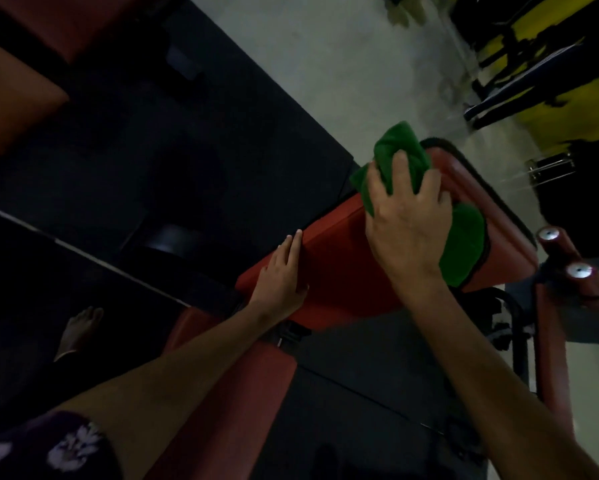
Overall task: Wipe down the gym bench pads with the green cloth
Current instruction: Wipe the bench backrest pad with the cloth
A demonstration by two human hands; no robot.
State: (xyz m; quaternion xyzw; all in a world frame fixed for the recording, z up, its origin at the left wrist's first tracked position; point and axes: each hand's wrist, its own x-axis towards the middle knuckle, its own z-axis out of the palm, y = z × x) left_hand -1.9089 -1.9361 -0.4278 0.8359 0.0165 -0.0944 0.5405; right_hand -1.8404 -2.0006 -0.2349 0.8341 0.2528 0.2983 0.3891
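A red bench pad runs diagonally across the middle of the head view, with a second red pad below it. The green cloth lies bunched on the upper pad near its far end. My right hand grips the cloth from above, fingers curled into its folds, and holds it against the pad. My left hand rests flat on the pad's left edge with straight fingers, holding nothing.
Red foam rollers with silver end caps stick out at the right of the bench. Black rubber flooring lies to the left, pale concrete floor beyond. Yellow and black equipment stands at the top right. A bare foot stands lower left.
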